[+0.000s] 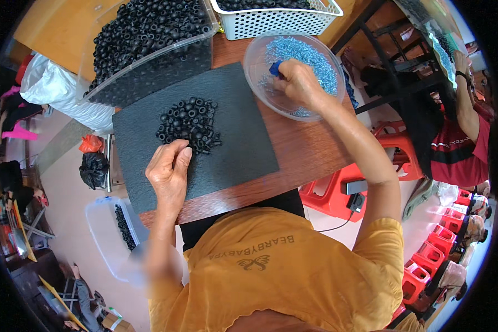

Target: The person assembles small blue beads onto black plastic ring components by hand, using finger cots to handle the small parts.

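Note:
My left hand (169, 170) is at the near edge of a pile of small black ring-shaped rubber pieces (187, 123), thumb and fingers pinched together. What lies in that pinch is too small to make out. The pile rests on a dark grey mat (243, 116). Over a round clear plastic bowl (256, 94), my right hand (300, 83) is closed around a small dark blue object (275, 68), mostly covered by the fingers. Many small shiny light blue pieces (307, 51) lie in the bowl, heaped toward its far and right sides.
A large clear bin (166, 69) of black pieces stands beyond the mat, beside a white perforated basket (282, 25) holding more. Below, left of the brown table (304, 146), sits a clear tub (108, 232). Red stools (337, 191) and a person in a red shirt (462, 149) are on the right.

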A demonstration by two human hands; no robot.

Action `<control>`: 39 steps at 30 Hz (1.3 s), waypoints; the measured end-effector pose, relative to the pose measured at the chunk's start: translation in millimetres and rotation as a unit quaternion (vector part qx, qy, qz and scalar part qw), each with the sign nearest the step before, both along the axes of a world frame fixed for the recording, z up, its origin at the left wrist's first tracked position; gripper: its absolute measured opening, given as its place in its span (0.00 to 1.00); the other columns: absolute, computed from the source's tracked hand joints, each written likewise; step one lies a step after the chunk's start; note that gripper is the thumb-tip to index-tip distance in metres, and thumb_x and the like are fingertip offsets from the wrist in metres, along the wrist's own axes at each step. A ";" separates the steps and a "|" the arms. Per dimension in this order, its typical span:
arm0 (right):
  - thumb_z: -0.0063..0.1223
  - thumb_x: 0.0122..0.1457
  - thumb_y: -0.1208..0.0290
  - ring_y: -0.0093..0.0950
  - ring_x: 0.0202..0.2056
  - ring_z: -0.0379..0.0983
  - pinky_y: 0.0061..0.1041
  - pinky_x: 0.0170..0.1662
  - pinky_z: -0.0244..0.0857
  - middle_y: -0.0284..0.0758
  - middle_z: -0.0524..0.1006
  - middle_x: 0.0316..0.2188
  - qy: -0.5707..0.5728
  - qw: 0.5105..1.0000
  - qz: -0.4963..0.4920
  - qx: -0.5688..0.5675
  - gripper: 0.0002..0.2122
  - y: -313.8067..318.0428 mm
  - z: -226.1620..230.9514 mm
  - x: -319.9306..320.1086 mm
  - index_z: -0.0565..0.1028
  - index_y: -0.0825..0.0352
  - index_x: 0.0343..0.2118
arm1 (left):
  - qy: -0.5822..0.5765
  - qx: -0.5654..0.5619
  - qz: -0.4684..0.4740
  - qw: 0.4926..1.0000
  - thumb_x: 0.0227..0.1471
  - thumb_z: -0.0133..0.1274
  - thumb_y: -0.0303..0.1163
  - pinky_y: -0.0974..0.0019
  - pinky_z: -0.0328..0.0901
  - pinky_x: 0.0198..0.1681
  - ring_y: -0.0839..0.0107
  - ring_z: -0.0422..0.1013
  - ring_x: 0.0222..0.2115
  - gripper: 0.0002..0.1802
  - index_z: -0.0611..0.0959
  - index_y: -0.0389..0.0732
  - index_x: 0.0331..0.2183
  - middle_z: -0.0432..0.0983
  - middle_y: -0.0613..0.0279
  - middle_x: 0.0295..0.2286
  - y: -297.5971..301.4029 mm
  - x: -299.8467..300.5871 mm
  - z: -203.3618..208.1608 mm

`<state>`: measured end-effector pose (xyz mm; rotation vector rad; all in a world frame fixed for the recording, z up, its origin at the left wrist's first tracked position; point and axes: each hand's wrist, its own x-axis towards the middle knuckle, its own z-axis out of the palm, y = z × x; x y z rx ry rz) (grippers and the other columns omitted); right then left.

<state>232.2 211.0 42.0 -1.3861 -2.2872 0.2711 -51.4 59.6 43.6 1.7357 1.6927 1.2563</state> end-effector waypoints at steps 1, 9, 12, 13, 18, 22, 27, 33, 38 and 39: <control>0.54 0.40 0.80 0.44 0.32 0.70 0.39 0.36 0.64 0.45 0.73 0.22 -0.016 1.000 0.019 0.019 0.04 -1.0 -5.7 0.6 0.70 0.70 0.18 | -0.002 -0.001 -0.006 1.000 0.47 0.58 0.27 0.75 0.62 0.28 0.78 0.67 0.25 0.08 0.81 0.34 0.31 0.74 0.64 0.24 -0.2 1.2 -0.3; 0.47 0.38 0.85 0.41 0.33 0.68 0.37 0.35 0.65 0.43 0.71 0.23 -0.090 0.985 0.066 0.130 0.03 5.2 -22.4 -1.6 0.69 0.71 0.19 | 0.024 0.021 0.011 0.999 0.47 0.57 0.27 0.75 0.63 0.30 0.78 0.68 0.25 0.08 0.82 0.34 0.32 0.74 0.62 0.24 4.2 -4.1 1.9; 0.47 0.38 0.84 0.40 0.32 0.68 0.37 0.34 0.65 0.43 0.71 0.23 -0.093 0.983 0.068 0.143 0.03 4.9 -23.5 -4.0 0.69 0.71 0.18 | 0.058 0.047 0.019 0.997 0.47 0.57 0.27 0.73 0.64 0.30 0.74 0.69 0.25 0.08 0.82 0.34 0.31 0.75 0.60 0.25 17.7 -10.3 5.1; 0.47 0.38 0.84 0.40 0.31 0.68 0.36 0.33 0.65 0.43 0.70 0.22 -0.098 0.979 0.078 0.161 0.02 6.3 -25.3 -3.7 0.69 0.71 0.18 | 0.102 0.066 0.015 0.993 0.46 0.57 0.27 0.72 0.64 0.30 0.73 0.70 0.25 0.07 0.81 0.35 0.31 0.75 0.59 0.25 24.7 -11.9 6.9; 0.48 0.38 0.83 0.40 0.29 0.68 0.35 0.33 0.65 0.43 0.71 0.21 -0.119 0.975 0.089 0.165 0.02 8.3 -23.0 -7.6 0.69 0.71 0.17 | 0.239 0.147 -0.056 0.958 0.39 0.59 0.24 0.66 0.64 0.31 0.63 0.70 0.26 0.10 0.80 0.37 0.30 0.76 0.58 0.25 58.6 -7.6 10.4; 0.49 0.38 0.82 0.41 0.29 0.70 0.36 0.34 0.65 0.44 0.73 0.21 -0.151 0.978 0.070 0.127 0.02 9.0 -19.1 -6.2 0.70 0.70 0.18 | 0.355 0.123 -0.080 0.923 0.36 0.58 0.24 0.61 0.64 0.30 0.59 0.67 0.26 0.10 0.79 0.38 0.28 0.71 0.58 0.23 73.6 0.3 6.5; 0.51 0.38 0.81 0.44 0.31 0.71 0.38 0.35 0.65 0.46 0.74 0.21 -0.128 0.986 0.050 0.090 0.02 6.8 -15.2 -0.6 0.70 0.70 0.17 | 0.369 0.096 -0.095 0.920 0.35 0.56 0.23 0.59 0.64 0.31 0.57 0.68 0.28 0.07 0.77 0.36 0.24 0.70 0.55 0.23 80.2 -7.4 -2.8; 0.53 0.42 0.79 0.46 0.31 0.70 0.40 0.35 0.65 0.46 0.73 0.19 -0.080 0.996 0.018 0.042 0.05 5.5 -16.4 7.5 0.69 0.70 0.16 | 0.283 0.072 -0.085 0.953 0.37 0.56 0.22 0.59 0.64 0.30 0.57 0.70 0.26 0.06 0.76 0.35 0.24 0.71 0.55 0.23 80.5 -10.9 3.0; 0.58 0.42 0.77 0.45 0.29 0.67 0.39 0.33 0.61 0.45 0.70 0.19 0.003 0.997 -0.013 0.074 0.10 -5.3 -11.5 15.5 0.67 0.72 0.16 | -0.012 -0.010 -0.038 0.999 0.42 0.55 0.20 0.74 0.64 0.28 0.77 0.69 0.23 0.05 0.78 0.34 0.27 0.73 0.65 0.24 59.9 -11.8 14.7; 0.58 0.42 0.77 0.45 0.29 0.67 0.39 0.33 0.61 0.45 0.70 0.19 0.002 0.997 -0.013 0.073 0.10 -6.1 -9.5 17.0 0.67 0.72 0.16 | -0.114 -0.065 -0.042 0.990 0.44 0.56 0.20 0.77 0.63 0.29 0.82 0.67 0.25 0.07 0.79 0.33 0.30 0.74 0.66 0.28 54.7 -17.1 14.2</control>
